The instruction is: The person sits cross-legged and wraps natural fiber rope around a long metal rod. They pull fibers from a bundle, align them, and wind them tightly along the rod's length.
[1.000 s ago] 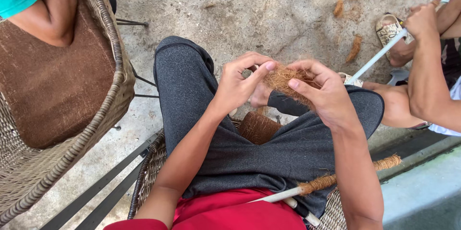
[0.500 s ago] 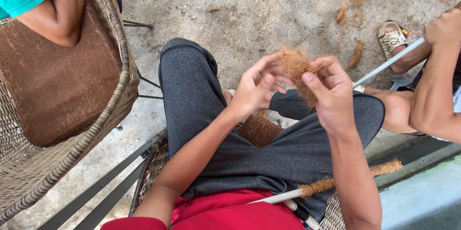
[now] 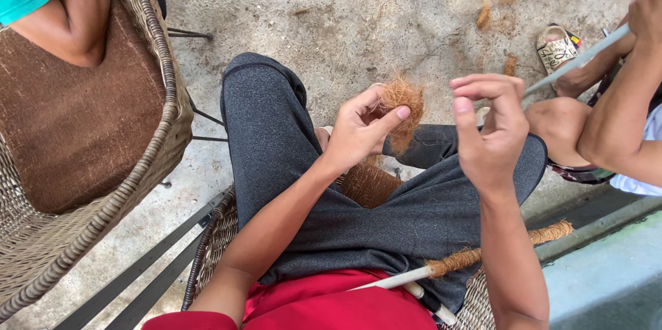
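My left hand [image 3: 362, 130] holds a tuft of brown coconut fibre [image 3: 403, 99] pinched between thumb and fingers, above my grey-trousered lap. My right hand [image 3: 489, 126] hovers just right of the tuft, fingers curled and apart, holding nothing that I can see. Across my lap lies a white stick wrapped with brown fibre cord [image 3: 496, 251]. A roll of brown fibre [image 3: 369, 185] sits between my legs.
A wicker chair [image 3: 89, 164] with a brown cushion stands at the left, with a person in a teal shirt [image 3: 62, 6] on it. At the right another person's arm [image 3: 620, 116] holds a white stick [image 3: 576, 61]. A sandal [image 3: 557, 47] and fibre scraps lie on the concrete.
Both hands rose from my lap with the fibre. My right hand has let go of the tuft and drawn to the right, so only my left hand holds it.
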